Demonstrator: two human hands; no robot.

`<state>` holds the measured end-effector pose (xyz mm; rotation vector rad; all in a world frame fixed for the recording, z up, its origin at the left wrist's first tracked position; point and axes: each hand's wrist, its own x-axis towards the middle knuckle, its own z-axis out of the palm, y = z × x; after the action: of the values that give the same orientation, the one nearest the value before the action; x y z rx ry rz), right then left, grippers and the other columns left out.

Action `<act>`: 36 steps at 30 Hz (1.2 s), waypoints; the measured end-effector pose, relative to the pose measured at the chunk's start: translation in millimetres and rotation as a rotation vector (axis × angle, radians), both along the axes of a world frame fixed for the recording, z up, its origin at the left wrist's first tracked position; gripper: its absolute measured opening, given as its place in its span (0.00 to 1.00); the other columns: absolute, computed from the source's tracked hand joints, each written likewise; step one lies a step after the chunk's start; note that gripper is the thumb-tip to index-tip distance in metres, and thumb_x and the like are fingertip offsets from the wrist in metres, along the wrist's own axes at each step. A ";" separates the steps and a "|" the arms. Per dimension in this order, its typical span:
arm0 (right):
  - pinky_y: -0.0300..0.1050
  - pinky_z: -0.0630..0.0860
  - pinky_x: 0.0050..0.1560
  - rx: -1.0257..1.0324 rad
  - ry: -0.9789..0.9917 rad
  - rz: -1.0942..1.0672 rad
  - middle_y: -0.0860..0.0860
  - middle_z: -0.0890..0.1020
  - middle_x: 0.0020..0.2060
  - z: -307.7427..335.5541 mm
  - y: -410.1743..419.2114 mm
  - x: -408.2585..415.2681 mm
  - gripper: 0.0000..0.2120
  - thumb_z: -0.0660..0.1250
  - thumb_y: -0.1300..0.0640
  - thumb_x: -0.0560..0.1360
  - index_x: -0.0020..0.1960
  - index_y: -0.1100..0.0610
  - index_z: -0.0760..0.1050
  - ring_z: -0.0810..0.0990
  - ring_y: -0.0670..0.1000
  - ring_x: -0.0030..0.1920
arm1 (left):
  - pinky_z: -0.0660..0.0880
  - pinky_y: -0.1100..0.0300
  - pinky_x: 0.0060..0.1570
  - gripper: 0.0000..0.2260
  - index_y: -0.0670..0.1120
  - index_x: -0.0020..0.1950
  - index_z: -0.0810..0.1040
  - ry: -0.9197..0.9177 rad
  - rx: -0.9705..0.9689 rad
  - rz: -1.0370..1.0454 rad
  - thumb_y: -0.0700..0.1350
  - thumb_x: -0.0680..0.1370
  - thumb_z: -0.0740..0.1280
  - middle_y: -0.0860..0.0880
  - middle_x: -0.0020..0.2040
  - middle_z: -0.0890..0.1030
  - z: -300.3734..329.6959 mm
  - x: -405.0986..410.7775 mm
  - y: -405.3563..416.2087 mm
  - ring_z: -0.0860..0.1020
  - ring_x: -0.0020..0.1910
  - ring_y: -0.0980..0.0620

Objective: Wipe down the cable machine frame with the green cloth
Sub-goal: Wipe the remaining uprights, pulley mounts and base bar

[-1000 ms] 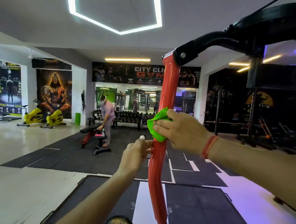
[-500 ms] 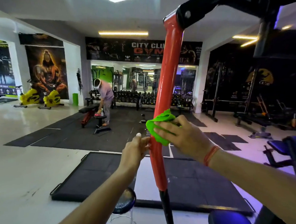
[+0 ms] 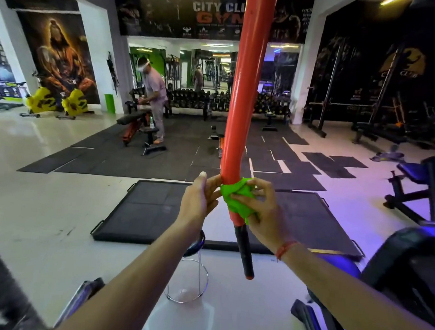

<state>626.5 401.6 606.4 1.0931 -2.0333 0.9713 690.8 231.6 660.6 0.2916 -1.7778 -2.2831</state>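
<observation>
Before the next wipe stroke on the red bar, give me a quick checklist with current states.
1. Green cloth wrapped round the red bar: ok.
2. Right hand gripping the cloth: ok.
3. Left hand steadying the bar beside the cloth: ok, fingers touch it.
4. Cloth near the red section's lower end, black grip just below: ok.
5. Black grip wiped: cannot tell.
6. Stool below clear of the bar: cannot tell.
</observation>
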 end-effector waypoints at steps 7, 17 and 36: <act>0.48 0.80 0.58 -0.112 -0.144 -0.075 0.58 0.79 0.60 -35.5 7.5 -1.9 0.20 0.73 0.72 0.71 0.56 0.53 0.85 0.81 0.51 0.57 | 0.73 0.57 0.53 0.23 0.46 0.59 0.83 -0.057 0.008 0.019 0.55 0.85 0.52 0.49 0.57 0.86 -19.5 3.1 0.3 0.83 0.57 0.52; 0.27 0.71 0.59 -0.338 -0.357 -0.188 0.52 0.80 0.57 -91.3 -4.5 25.9 0.19 0.72 0.76 0.66 0.55 0.63 0.85 0.77 0.33 0.58 | 0.73 0.54 0.60 0.18 0.47 0.54 0.84 -0.201 0.050 0.057 0.54 0.84 0.56 0.48 0.55 0.86 -74.3 0.1 16.9 0.83 0.54 0.49; 0.51 0.70 0.30 -0.147 -0.769 -0.291 0.59 0.83 0.42 -194.7 36.1 15.9 0.14 0.64 0.71 0.76 0.49 0.57 0.85 0.72 0.55 0.30 | 0.73 0.45 0.67 0.20 0.50 0.37 0.85 -0.251 0.053 0.160 0.50 0.83 0.59 0.55 0.39 0.86 -120.7 -22.5 39.8 0.81 0.60 0.43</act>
<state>642.3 437.7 411.7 0.3299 -2.5543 1.5016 668.3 271.4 539.9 0.7317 -1.7344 -2.2630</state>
